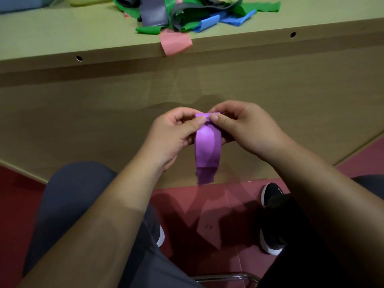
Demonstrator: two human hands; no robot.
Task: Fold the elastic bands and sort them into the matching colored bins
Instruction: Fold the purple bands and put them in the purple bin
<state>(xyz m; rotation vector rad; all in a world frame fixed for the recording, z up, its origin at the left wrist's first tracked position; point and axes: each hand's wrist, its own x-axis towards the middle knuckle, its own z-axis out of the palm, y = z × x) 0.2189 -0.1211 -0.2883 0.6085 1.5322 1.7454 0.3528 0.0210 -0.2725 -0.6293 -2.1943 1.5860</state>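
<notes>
Bench ahead, loose band pile on top, well apart from hands. Left hand, right hand level, equally near; each grip pinches purple band top edge. Band hangs lengthwise straight down between them.

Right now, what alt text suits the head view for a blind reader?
The left hand and right hand pinch the top of a purple elastic band hanging before a desk. Green, grey, blue and pink bands lie piled on it.
</notes>
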